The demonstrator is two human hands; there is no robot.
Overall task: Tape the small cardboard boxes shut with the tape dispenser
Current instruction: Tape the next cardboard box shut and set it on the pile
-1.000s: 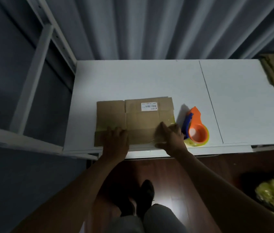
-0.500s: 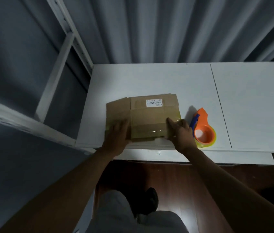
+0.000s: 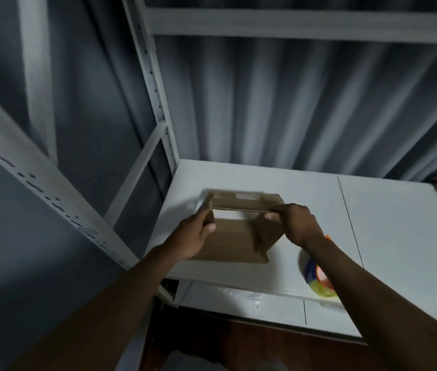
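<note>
The cardboard box (image 3: 236, 236) is held up off the white table (image 3: 388, 223), tilted, and gripped on both sides. Its left edge is clasped by the left hand (image 3: 194, 235), thumb curled over the near face; its upper right edge is pinched by the right hand (image 3: 296, 223), fingers wrapped tight. A pale label (image 3: 249, 196) is seen blurred on the far panel. The orange tape dispenser (image 3: 317, 279) is left lying on the table's front edge, partly hidden beneath the right forearm.
</note>
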